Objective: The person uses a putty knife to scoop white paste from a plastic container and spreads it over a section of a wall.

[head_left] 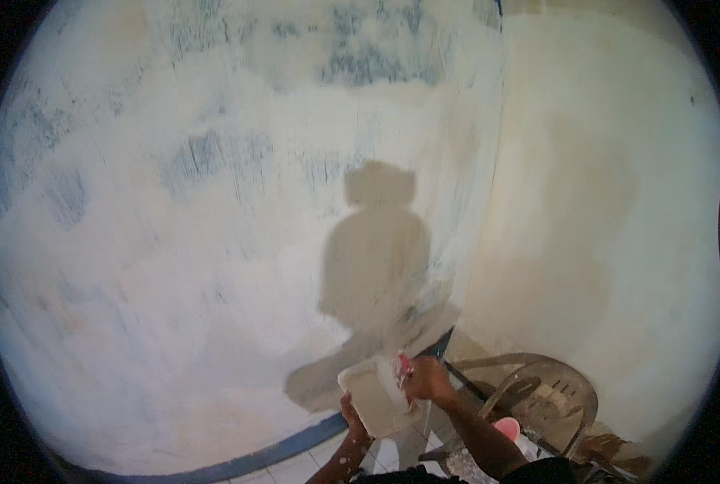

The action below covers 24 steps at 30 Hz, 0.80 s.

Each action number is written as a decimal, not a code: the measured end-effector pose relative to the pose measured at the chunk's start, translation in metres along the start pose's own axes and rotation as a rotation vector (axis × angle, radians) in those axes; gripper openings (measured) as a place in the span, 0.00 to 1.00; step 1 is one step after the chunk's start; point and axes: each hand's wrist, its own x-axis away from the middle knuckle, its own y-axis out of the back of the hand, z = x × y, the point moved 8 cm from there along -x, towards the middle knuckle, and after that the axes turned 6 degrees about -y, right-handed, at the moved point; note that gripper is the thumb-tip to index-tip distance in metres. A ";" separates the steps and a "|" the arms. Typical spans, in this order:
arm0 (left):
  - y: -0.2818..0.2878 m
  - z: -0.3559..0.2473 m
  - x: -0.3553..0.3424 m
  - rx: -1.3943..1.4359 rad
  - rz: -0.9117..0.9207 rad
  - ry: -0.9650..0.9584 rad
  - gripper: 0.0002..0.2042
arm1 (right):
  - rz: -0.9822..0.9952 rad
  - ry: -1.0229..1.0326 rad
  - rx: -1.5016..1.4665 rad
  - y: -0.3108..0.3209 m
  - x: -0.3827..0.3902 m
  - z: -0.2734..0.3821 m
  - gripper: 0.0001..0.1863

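Observation:
My left hand (353,415) grips the left side of a whitish rectangular tray (365,401) with off-white material in it. The tray is tilted, low in front of the wall. At its right side, my right hand (429,381) is closed around a small tool with a red part (403,367), whose exact kind I cannot make out. The tool's lower end is over or against the tray's right edge; whether it touches is unclear. Pale spots of the material mark my left forearm.
Ahead stands a wall (239,226) with uneven white coating over blue patches, with a blue skirting band (255,461) above white floor tiles (295,466). A cream wall (594,202) meets it at right. A stained plastic chair (557,387) and a pink container (507,427) are beside my right arm.

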 end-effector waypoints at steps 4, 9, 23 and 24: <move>-0.014 -0.003 -0.001 -0.006 -0.022 0.014 0.33 | 0.059 0.057 0.004 -0.015 -0.014 -0.002 0.15; -0.023 -0.005 -0.009 -0.047 0.171 -0.071 0.34 | 0.141 -0.081 0.006 -0.009 -0.009 0.006 0.16; 0.011 0.002 -0.023 -0.089 0.023 0.029 0.34 | 0.307 0.079 0.104 -0.026 -0.006 0.012 0.19; 0.026 0.006 -0.030 -0.107 0.016 0.027 0.34 | 0.222 0.100 0.054 -0.006 -0.003 0.028 0.19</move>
